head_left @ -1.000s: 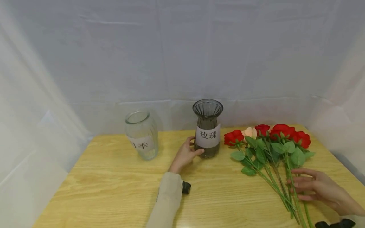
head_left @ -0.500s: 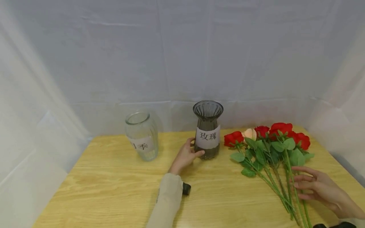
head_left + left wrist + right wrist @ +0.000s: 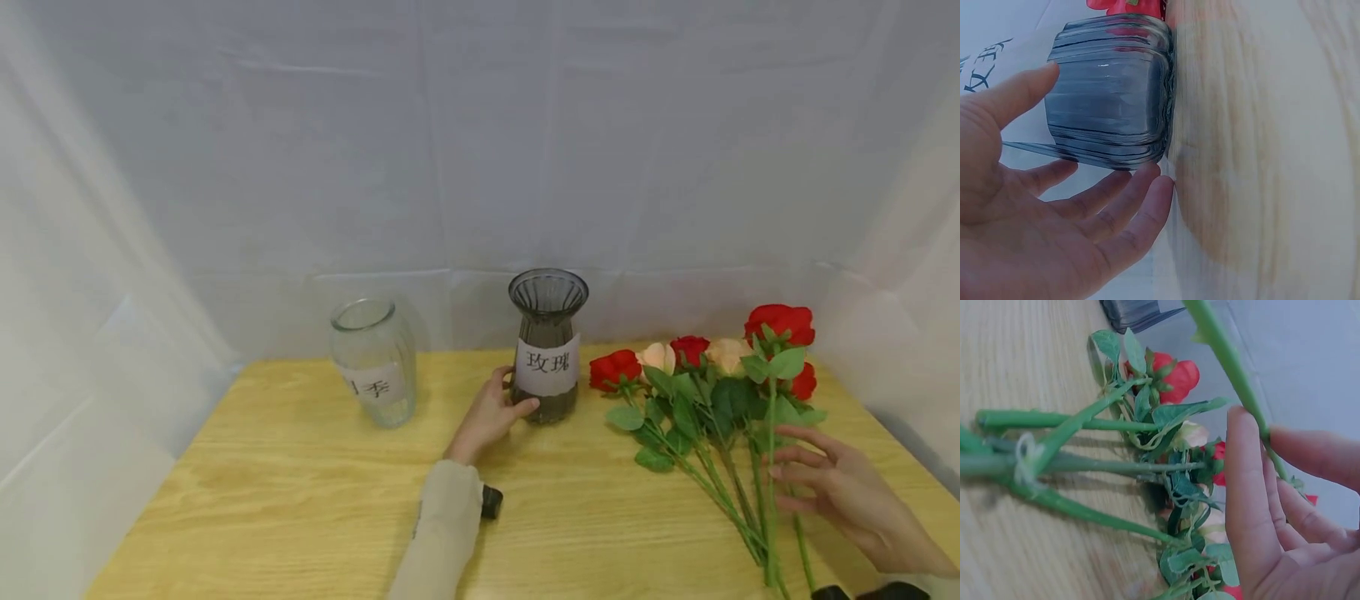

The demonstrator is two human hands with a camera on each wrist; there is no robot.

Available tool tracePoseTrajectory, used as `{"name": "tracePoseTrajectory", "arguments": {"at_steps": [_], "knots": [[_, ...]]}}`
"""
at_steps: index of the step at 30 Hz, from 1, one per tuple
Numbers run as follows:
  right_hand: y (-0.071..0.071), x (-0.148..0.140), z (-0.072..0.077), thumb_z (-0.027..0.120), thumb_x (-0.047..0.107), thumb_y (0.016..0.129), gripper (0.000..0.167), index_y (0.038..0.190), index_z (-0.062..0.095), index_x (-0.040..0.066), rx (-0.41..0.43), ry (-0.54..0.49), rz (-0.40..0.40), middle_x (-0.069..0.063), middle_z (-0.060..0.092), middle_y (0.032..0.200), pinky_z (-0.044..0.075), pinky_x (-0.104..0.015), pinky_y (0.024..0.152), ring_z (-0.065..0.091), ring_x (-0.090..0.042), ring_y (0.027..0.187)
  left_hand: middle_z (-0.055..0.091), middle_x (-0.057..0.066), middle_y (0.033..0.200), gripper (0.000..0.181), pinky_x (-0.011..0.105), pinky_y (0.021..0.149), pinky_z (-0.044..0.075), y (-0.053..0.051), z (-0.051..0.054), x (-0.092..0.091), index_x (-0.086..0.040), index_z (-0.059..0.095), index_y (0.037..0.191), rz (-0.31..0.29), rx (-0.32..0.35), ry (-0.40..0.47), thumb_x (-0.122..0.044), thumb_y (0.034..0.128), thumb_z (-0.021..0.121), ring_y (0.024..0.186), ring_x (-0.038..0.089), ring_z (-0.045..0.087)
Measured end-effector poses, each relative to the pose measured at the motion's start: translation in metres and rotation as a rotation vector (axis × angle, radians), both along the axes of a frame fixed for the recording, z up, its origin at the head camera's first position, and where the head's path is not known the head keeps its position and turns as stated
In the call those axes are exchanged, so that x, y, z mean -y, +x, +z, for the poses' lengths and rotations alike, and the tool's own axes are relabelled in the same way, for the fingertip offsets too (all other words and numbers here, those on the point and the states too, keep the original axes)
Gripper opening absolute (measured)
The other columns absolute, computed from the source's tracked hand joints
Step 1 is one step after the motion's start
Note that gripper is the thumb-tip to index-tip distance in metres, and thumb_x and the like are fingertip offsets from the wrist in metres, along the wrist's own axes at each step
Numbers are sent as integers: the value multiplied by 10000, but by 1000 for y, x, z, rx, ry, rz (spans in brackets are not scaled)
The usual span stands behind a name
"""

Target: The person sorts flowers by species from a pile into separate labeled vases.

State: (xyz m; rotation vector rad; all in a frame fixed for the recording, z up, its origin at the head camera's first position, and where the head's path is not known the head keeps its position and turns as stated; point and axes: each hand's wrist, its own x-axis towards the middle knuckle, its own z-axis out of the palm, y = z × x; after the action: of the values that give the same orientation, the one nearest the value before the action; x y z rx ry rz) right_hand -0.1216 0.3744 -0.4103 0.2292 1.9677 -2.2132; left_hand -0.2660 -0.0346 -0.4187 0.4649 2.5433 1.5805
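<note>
In the head view a grey glass vase [image 3: 553, 405] with a white paper label stands upright on the wooden table. My left hand [image 3: 489, 414] holds its lower part from the left, thumb across the front and fingers along the side; the left wrist view shows fingertips at the glass base [image 3: 1104, 100]. At the right, my right hand [image 3: 846, 487] pinches the green stem [image 3: 1229, 359] of a red rose [image 3: 780, 323] between thumb and fingers. That rose is raised over the other flowers. Below it lie several red roses [image 3: 615, 368] and pale peach ones [image 3: 657, 357].
A clear glass vase [image 3: 375, 346], also labelled, stands at the left of the table [image 3: 315, 508]. White cloth [image 3: 480, 150] hangs behind and at both sides. The lying stems cross near the front right; a pale tie [image 3: 1027, 456] loops around some in the right wrist view.
The right hand has lifted the red rose up off the pile and turned its stem more upright, uncovering a second peach flower. The left hand stays at the grey vase.
</note>
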Motion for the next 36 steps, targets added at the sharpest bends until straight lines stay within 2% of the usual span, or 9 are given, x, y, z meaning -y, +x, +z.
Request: {"name": "tracePoseTrajectory", "arguments": {"at_steps": [5, 12, 15, 20, 27, 31, 36], "knots": [[-4, 4, 3, 589, -45, 992, 452, 1101, 619, 392, 25, -39, -53, 22, 649, 963, 603, -400, 742, 668, -162, 892, 461, 311, 1429, 705, 535, 977, 480, 1, 1, 1, 89, 320, 1504, 9, 17, 10, -165, 968, 701, 1169, 427, 559], [-7, 13, 6, 595, 9, 1013, 395, 1261, 464, 287, 32, -92, -121, 42, 622, 994, 602, -393, 772, 641, -124, 905, 465, 314, 1426, 712, 540, 993, 471, 1, 2, 0, 96, 320, 1501, 5, 11, 5, -175, 968, 706, 1188, 429, 549], [-8, 18, 8, 578, 7, 1021, 356, 1228, 503, 288, 6, -141, -146, 39, 626, 961, 604, -387, 754, 644, -123, 883, 462, 313, 1430, 714, 548, 1003, 461, 2, 3, 0, 96, 318, 1503, 2, 12, 2, -175, 968, 705, 1206, 432, 537], [-8, 23, 10, 541, 30, 1045, 292, 1211, 532, 270, -81, -164, -120, 44, 642, 995, 603, -397, 774, 659, -123, 895, 463, 311, 1429, 717, 548, 1005, 454, 1, 2, 0, 93, 316, 1506, 2, 10, -2, -179, 967, 704, 1193, 413, 538], [-12, 29, 11, 518, 21, 1051, 271, 1172, 556, 261, -79, -209, -125, 52, 591, 1032, 601, -399, 792, 622, -128, 894, 451, 312, 1445, 721, 550, 1018, 447, 1, 2, 0, 93, 310, 1510, 1, 8, -9, -188, 973, 701, 1225, 421, 523], [-14, 33, 12, 489, -3, 1054, 277, 1161, 568, 240, -103, -278, -133, 38, 567, 1045, 600, -403, 794, 602, -140, 892, 444, 307, 1454, 718, 552, 1028, 439, 2, 3, 0, 85, 308, 1515, 2, 16, -4, -189, 978, 696, 1246, 425, 510], [-18, 38, 15, 451, -26, 1059, 252, 1146, 549, 190, -179, -447, -116, -15, 598, 1025, 602, -423, 790, 630, -187, 887, 445, 305, 1455, 712, 552, 1031, 436, 2, 2, 0, 82, 309, 1517, 3, 16, -8, -193, 982, 692, 1254, 424, 506]]}}
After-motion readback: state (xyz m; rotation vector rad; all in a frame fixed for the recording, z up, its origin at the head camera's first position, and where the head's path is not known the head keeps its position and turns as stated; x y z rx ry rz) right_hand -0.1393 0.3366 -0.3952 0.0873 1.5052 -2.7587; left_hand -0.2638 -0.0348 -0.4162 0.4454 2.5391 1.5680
